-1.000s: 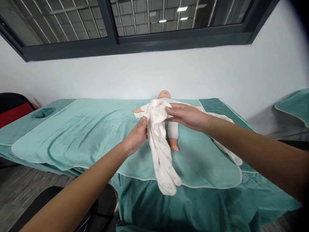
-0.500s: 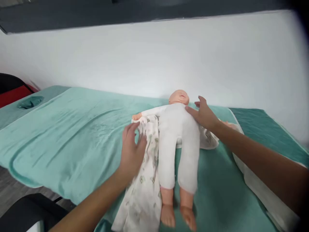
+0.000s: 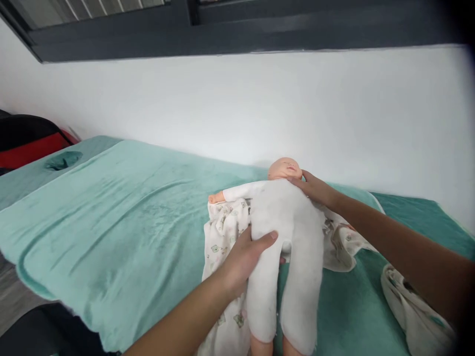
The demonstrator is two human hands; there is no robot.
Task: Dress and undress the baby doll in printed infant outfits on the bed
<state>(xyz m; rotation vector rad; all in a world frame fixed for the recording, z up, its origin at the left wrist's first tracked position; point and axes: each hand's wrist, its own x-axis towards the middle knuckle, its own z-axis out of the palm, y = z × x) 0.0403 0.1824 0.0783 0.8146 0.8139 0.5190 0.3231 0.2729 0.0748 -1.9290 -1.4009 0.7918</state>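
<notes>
While the white-suited baby doll [image 3: 285, 222] lies head toward the teal bed's [image 3: 111, 222] far edge, left hand [image 3: 243, 257] clasps its hip, right hand [image 3: 315, 189] cups its shoulder.

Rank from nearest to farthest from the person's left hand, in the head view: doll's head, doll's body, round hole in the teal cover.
1. doll's body: gripped at the hip by the left hand.
2. doll's head: farther back, beside the right hand.
3. round hole: far left in the teal cover.
</notes>
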